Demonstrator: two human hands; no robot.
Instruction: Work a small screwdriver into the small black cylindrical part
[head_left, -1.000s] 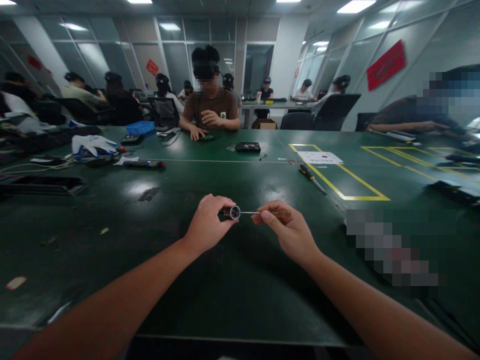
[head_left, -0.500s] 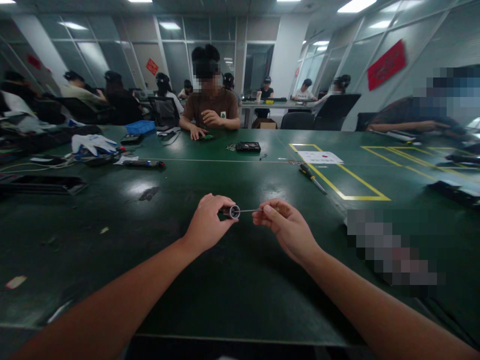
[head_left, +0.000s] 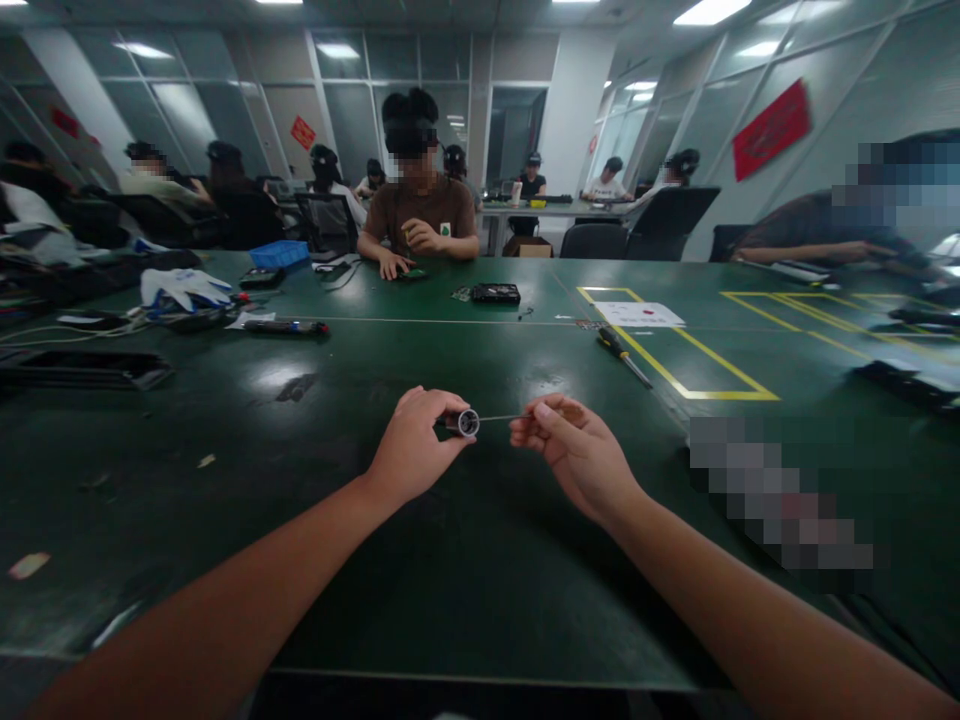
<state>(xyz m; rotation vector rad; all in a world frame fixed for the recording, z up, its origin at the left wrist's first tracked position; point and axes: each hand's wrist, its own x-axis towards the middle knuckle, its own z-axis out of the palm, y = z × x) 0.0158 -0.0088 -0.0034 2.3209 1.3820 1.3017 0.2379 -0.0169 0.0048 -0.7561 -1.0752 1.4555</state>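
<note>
My left hand is closed around a short round tube, thumb below and fingers above. The tube's open metal-rimmed end faces me, and its inside is dark. From the right, a thin metal rod reaches to the tube's rim; I cannot tell whether its tip is inside or behind the rim. My right hand pinches the other end of this rod between thumb and fingers, which hide that end. Both hands hover over the green tabletop.
A yellow-and-black screwdriver lies beyond my right hand, near a white sheet. White gloves, a blue bin and a black pen-like tool are at left. Opposite sits a co-worker behind a black device. A blurred-out object lies right.
My right hand has shifted slightly right, and the rod's tip no longer shows across the tube's opening. My left hand and the tube have stayed nearly in place.
</note>
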